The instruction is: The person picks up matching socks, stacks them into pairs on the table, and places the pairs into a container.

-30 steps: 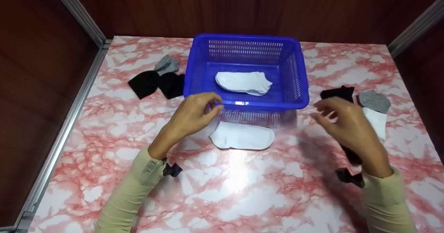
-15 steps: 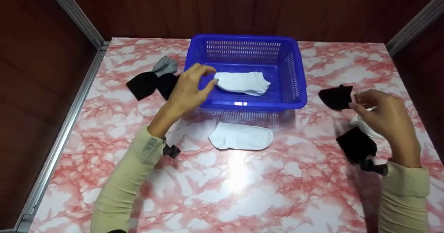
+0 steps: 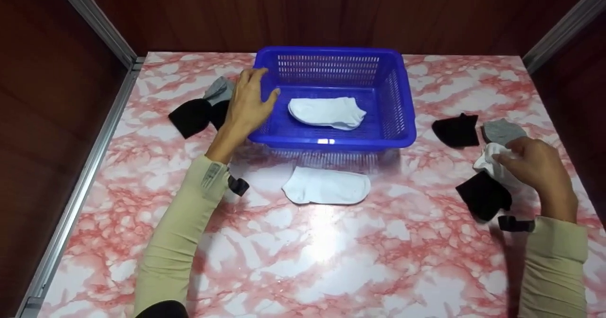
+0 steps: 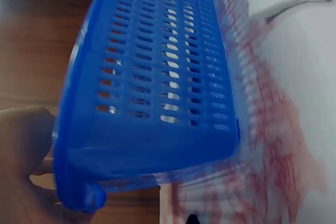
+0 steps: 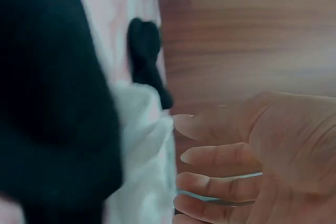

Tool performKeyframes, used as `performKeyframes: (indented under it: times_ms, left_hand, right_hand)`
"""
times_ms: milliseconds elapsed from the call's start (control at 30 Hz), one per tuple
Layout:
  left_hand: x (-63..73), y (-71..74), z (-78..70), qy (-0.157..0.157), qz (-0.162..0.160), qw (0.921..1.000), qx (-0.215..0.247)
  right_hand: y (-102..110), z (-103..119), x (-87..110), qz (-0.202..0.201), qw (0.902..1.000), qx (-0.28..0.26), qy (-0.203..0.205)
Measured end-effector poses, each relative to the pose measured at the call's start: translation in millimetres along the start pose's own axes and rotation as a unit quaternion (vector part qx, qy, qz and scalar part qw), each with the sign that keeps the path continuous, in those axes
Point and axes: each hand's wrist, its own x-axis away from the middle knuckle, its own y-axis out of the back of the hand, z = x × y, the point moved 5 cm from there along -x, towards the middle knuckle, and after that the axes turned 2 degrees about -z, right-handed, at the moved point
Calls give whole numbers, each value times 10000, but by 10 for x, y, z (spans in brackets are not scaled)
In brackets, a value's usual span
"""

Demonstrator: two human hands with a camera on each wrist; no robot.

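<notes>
While the left hand (image 3: 248, 102) sits over the left side of a blue basket (image 3: 326, 143), its fingers loosely bent and spread with nothing in their grasp, the right hand (image 3: 537, 162) reaches in beside a crumpled white sock (image 3: 492, 162) on the right of the desk (image 3: 322, 247). Seen from the right wrist, that hand's fingers are extended and relaxed, thumb and forefinger apart, with the crumpled cloth just beyond their tips; I cannot tell whether they touch it. Nor can I make out whether the left fingers meet the basket's rim. Inside the basket lies another white sock (image 3: 326, 112), its rounded end to the left and its ruffled end to the right. A third white sock (image 3: 329, 185) lies flat on the desk in front of the basket, turned the other way, rounded end to the right. Around the right hand are a black sock (image 3: 457, 131) and a grey sock (image 3: 504, 128) farther back, and a second black sock (image 3: 484, 197) nearer the person. Left of the basket, a dark pair (image 3: 189, 118), partly behind the left hand, lies by a grey bundle (image 3: 218, 89).
</notes>
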Motion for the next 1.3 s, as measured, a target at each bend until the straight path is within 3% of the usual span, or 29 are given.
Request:
performKeyframes:
  times_ms: [200, 400, 667, 833, 1067, 1300]
  left_hand:
    - [-126, -66, 87, 204, 19, 9997, -104]
    - [-204, -131, 176, 364, 311, 9988, -96]
    - [-197, -135, 218, 438, 592, 9973, -12]
    - [-188, -141, 232, 478, 687, 9965, -14]
    - [-152, -177, 244, 601, 777, 9952, 8]
    - [-136, -186, 259, 640, 775, 9949, 26]
  right_hand:
    - [-71, -156, -10, 84, 9999, 41, -63]
    - [-64, -160, -34, 90, 10000, 7, -10]
    - [-73, -162, -47, 255, 9996, 31, 90]
    - [-118, -186, -37, 444, 9987, -146, -183]
    - [-141, -195, -22, 260, 9980, -508, -278]
    - [-74, -132, -3, -9, 9985, -501, -221]
